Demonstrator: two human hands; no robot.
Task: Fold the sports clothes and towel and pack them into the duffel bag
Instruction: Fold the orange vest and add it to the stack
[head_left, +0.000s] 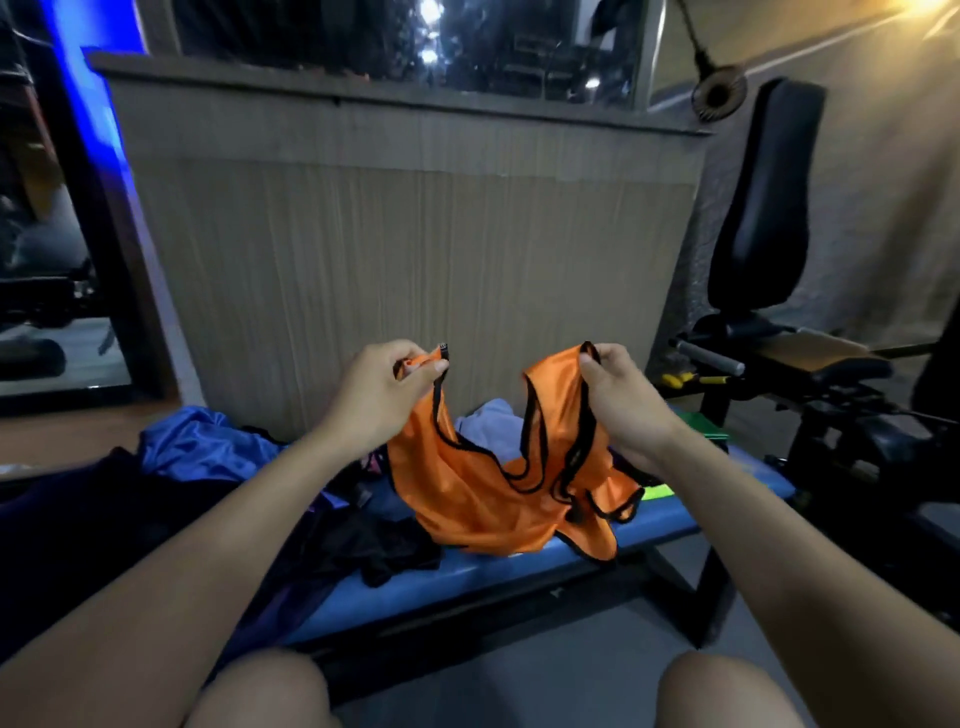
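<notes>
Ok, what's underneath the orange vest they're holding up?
The orange vest hangs over the blue bench, its hem resting there. Black clothes lie beside it; whatever sits under the hem is covered.

A blue bench (649, 525) (padded) stands beside black gym equipment (763, 234).

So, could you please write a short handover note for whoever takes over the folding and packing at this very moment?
Left hand and right hand each pinch a shoulder strap of the orange vest, held up over the blue bench; its hem rests there.
Waiting unfolded on the bench: blue garment, black garment, pale cloth behind the vest.
Done: nothing visibly folded; no duffel bag clearly identifiable.
Left: fold the vest, then the rest, then pack.
</notes>
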